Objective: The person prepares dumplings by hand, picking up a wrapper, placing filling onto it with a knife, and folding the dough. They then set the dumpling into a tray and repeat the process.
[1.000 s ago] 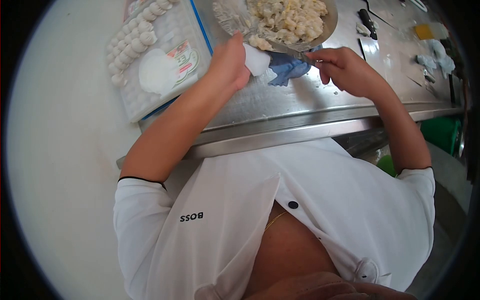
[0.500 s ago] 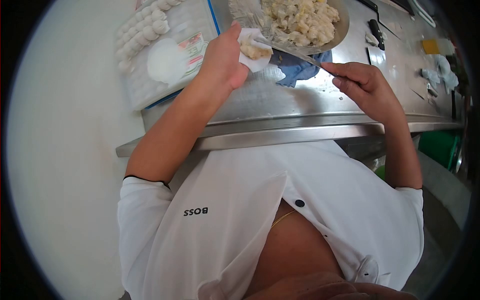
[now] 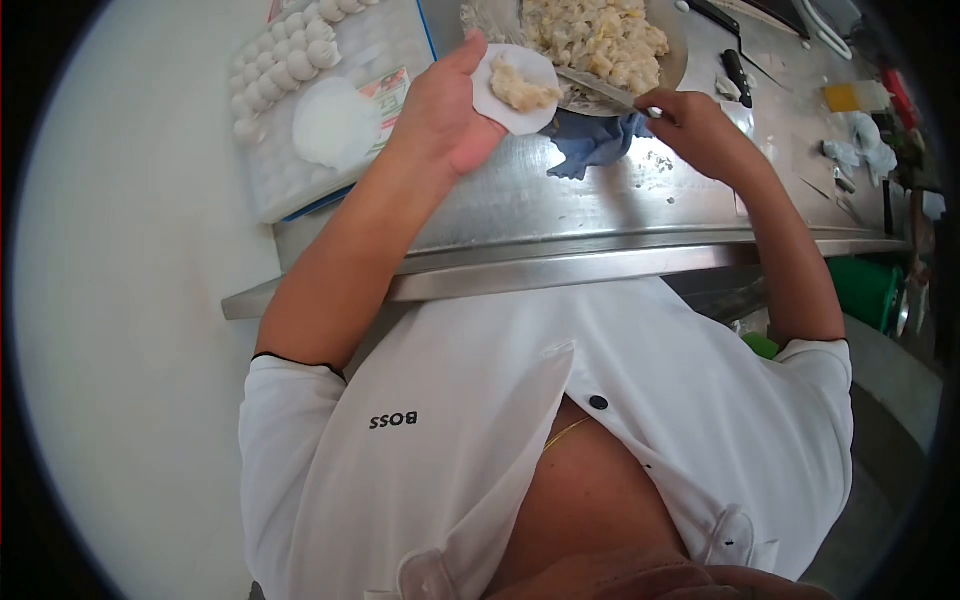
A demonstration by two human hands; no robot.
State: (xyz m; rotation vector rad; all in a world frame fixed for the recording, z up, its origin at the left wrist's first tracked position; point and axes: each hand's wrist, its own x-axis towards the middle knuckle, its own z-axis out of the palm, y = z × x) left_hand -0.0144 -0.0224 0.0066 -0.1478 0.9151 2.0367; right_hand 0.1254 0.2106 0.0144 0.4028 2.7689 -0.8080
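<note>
A round white wrapper (image 3: 541,69) is carried at the left hand (image 3: 452,112), above the near edge of the worktop (image 3: 480,222) and just beside a metal bowl (image 3: 677,62). A lump of pale filling (image 3: 520,87) is borne on the middle of the wrapper. The left hand is spread open, with the thumb held away from the wrapper; its fingers are mostly hidden beneath, so how far they are curled cannot be told. A flat-bladed tool (image 3: 598,86) is gripped by its near end in the right hand (image 3: 702,132), with the thumb and fingers closed about it. The blade is pointed toward the wrapper and is seen across the near side of the bowl; whether the rim is touched cannot be told. The bowl is heaped with a chunky pale mixture (image 3: 595,40), and a crumpled blue cloth (image 3: 592,145) is seen at its near side.

To the left, a stack of white rounds (image 3: 337,122) is laid on a blue-edged tray (image 3: 284,193), near rows of white dumplings (image 3: 290,55). To the right, a black-handled knife (image 3: 737,76) is placed beyond the right hand. Farther right, a container with yellow contents (image 3: 855,97) and crumpled pale material (image 3: 872,147) are seen.
</note>
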